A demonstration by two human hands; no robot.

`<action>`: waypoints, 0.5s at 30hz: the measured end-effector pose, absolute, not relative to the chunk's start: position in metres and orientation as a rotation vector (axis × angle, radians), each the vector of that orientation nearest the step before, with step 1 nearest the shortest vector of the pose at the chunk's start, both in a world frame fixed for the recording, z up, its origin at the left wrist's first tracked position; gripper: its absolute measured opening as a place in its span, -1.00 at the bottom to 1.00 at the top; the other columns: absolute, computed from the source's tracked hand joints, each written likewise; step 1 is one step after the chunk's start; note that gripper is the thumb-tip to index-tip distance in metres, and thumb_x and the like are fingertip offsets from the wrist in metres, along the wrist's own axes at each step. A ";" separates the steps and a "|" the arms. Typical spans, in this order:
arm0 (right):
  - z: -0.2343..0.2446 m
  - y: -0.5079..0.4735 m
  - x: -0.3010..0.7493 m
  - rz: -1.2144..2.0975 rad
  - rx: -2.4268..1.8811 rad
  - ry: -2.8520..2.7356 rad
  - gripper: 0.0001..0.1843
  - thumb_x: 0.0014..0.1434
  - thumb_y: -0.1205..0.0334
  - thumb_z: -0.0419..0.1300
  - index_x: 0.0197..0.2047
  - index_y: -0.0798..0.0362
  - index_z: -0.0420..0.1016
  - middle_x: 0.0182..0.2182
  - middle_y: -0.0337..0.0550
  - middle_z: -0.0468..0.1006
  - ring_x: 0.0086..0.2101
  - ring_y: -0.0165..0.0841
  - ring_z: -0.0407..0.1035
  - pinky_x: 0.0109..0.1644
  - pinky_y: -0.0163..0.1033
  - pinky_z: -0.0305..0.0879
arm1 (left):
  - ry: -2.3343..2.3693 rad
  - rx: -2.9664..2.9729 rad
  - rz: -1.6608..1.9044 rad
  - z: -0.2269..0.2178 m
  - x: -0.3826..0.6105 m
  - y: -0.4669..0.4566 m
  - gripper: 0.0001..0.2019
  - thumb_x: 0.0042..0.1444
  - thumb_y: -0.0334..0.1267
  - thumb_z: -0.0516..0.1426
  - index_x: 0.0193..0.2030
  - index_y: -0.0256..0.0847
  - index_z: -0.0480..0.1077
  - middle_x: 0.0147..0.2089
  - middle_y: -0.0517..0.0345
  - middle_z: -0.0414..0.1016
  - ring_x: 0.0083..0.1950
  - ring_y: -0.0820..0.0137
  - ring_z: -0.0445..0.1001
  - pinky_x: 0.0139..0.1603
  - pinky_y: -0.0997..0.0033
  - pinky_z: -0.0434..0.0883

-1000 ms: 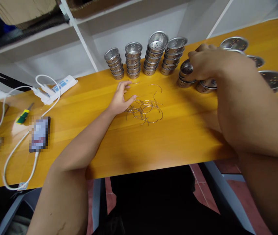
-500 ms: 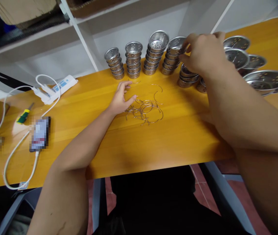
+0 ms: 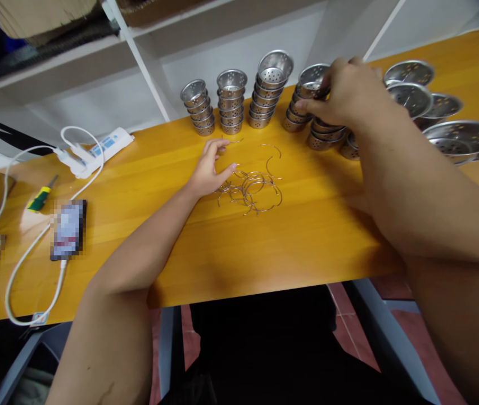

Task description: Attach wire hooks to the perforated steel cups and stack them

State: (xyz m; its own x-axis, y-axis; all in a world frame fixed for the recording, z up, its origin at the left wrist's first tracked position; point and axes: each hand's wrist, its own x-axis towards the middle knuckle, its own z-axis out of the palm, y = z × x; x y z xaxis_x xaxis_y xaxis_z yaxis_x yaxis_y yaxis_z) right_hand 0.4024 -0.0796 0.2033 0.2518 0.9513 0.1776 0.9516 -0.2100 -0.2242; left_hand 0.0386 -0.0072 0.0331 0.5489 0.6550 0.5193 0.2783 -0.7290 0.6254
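My right hand [image 3: 351,93] is closed on a stack of perforated metal cups [image 3: 313,81]. Its thumb presses the near side and its fingers reach behind the upper rim, partly hidden. Just in front of that hand, another short stack of cups [image 3: 326,138] stands on the table. My left hand [image 3: 209,171] rests on the table with thumb and fingers apart and nothing held. It is at the left edge of a loose pile of thin curved wires [image 3: 256,188]. Behind the wires stand three more cup stacks, the tallest one [image 3: 267,93] nearest my right hand.
Wider perforated metal bowls [image 3: 462,138] stand at the right, beyond my right forearm. On the left of the wooden table [image 3: 222,253] are a power strip [image 3: 107,149], a white cable, a phone [image 3: 68,230] and a green-and-yellow screwdriver [image 3: 41,198]. A shelf backs the table.
My right hand has lowered its thumb along the cup stack. That stack has shifted slightly to the right, its top leaning over. My left hand has stayed in place.
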 end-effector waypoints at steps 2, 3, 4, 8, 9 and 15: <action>0.200 -0.077 0.405 -0.003 -2.241 -1.783 -0.38 0.69 -0.01 0.64 0.52 0.25 0.69 0.52 0.70 0.68 0.54 0.28 0.59 0.63 0.29 0.41 | 0.750 2.322 1.051 0.033 0.038 -0.007 -0.31 0.50 0.09 0.44 0.64 -0.02 0.47 0.65 -0.26 0.59 0.56 -0.02 0.73 0.59 -0.10 0.74; 0.198 -0.075 0.407 -0.012 -2.242 -1.775 -0.44 0.66 -0.01 0.67 0.45 0.18 0.72 0.49 0.64 0.72 0.49 0.27 0.62 0.58 0.28 0.45 | 0.749 2.331 1.049 0.034 0.037 -0.007 -0.32 0.51 0.10 0.44 0.64 -0.02 0.46 0.65 -0.26 0.59 0.56 -0.02 0.73 0.60 -0.11 0.74; 0.196 -0.074 0.408 -0.024 -2.241 -1.755 -0.52 0.63 0.00 0.68 0.36 0.11 0.75 0.45 0.55 0.76 0.44 0.27 0.66 0.53 0.26 0.50 | 0.748 2.342 1.046 0.034 0.037 -0.007 -0.32 0.52 0.10 0.43 0.64 -0.02 0.46 0.65 -0.25 0.59 0.56 -0.02 0.73 0.60 -0.11 0.74; 0.192 -0.070 0.412 -0.007 -2.191 -1.697 -0.61 0.49 0.09 0.74 0.03 -0.08 0.62 0.33 0.30 0.81 0.27 0.19 0.68 0.37 0.19 0.59 | 0.747 2.382 1.024 0.036 0.036 -0.008 -0.36 0.57 0.10 0.40 0.65 0.01 0.44 0.67 -0.23 0.59 0.58 -0.01 0.74 0.62 -0.10 0.74; 0.192 -0.070 0.412 0.001 -2.172 -1.700 -0.60 0.48 0.11 0.73 -0.02 -0.10 0.58 0.34 0.30 0.79 0.27 0.17 0.67 0.38 0.18 0.59 | 0.748 2.386 1.022 0.037 0.036 -0.009 -0.36 0.57 0.10 0.40 0.65 0.01 0.45 0.67 -0.23 0.59 0.58 0.00 0.75 0.61 -0.10 0.74; 0.190 -0.071 0.413 0.036 -2.127 -1.704 -0.64 0.50 0.18 0.71 -0.05 -0.10 0.59 0.39 0.35 0.74 0.34 0.15 0.64 0.54 0.22 0.56 | 0.745 2.391 1.036 0.041 0.038 -0.012 -0.42 0.59 0.07 0.38 0.61 -0.01 0.48 0.65 -0.25 0.61 0.57 -0.01 0.75 0.60 -0.11 0.76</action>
